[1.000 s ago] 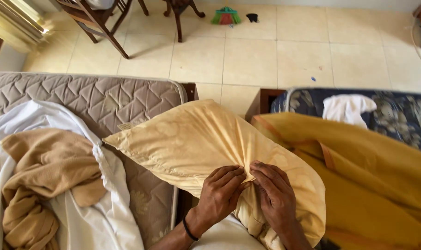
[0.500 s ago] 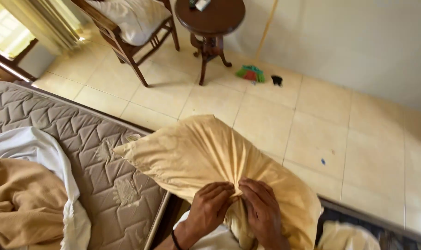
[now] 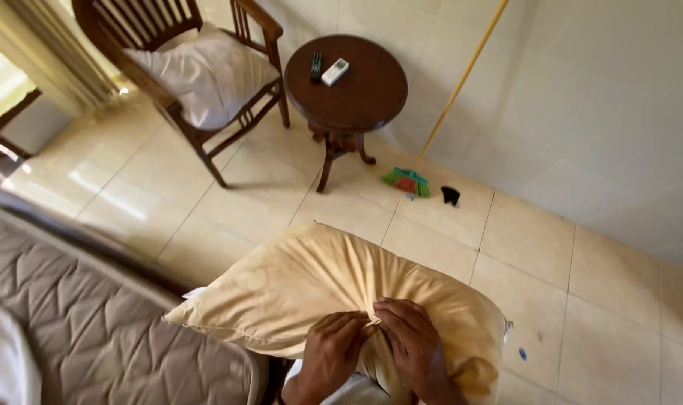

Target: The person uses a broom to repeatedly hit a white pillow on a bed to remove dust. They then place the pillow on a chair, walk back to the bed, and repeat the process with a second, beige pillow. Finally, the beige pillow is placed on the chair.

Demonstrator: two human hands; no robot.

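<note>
Pillow point(image 3: 304, 289) — yellow, plump, held up in front of the person above the edge of the mattress point(image 3: 94, 337). Left hand point(image 3: 334, 352) and right hand point(image 3: 409, 341) sit side by side on its near face, fingers curled shut and pinching a gathered fold of the cover between them. Beyond the grip — a tiled floor point(image 3: 552, 247) with a round wooden table point(image 3: 349, 90), a wooden chair point(image 3: 184, 67) left of the table, and a broom point(image 3: 406, 181) leaning against the wall.

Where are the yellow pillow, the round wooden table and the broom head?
yellow pillow point(image 3: 296, 289): head view, bare upper face left of the hands.
round wooden table point(image 3: 360, 94): head view, bare top.
broom head point(image 3: 406, 181): head view, green and red bristles.
</note>
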